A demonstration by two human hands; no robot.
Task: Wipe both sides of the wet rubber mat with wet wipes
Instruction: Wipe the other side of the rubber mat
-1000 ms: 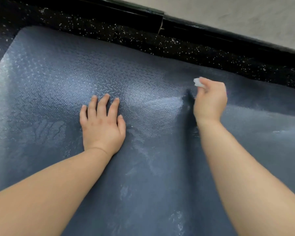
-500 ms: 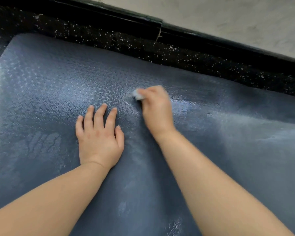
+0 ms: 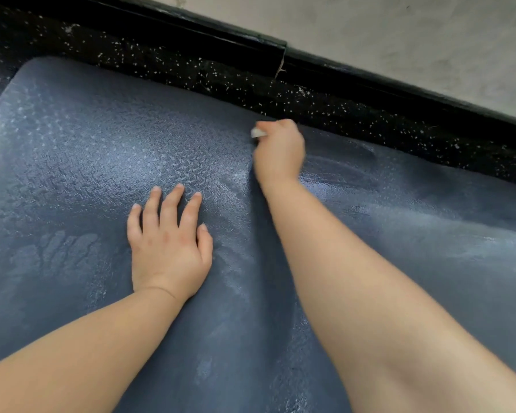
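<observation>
A large dark blue rubber mat [image 3: 81,162] with a raised tread pattern covers most of the head view, shiny with wet streaks. My left hand [image 3: 167,242] lies flat on it, fingers straight and spread, near the middle. My right hand [image 3: 279,152] is curled round a small white wet wipe [image 3: 258,132], of which only a corner shows at the knuckles, and presses it on the mat close to the far edge.
Beyond the mat's far edge runs a strip of black speckled floor [image 3: 325,105], then a black skirting board [image 3: 221,40] and a pale wall [image 3: 399,34]. The mat's rounded far left corner [image 3: 33,67] is in sight.
My right hand swept the wipe left across the mat, then moved further away and to the right, toward the far edge. My left hand stayed flat in place.
</observation>
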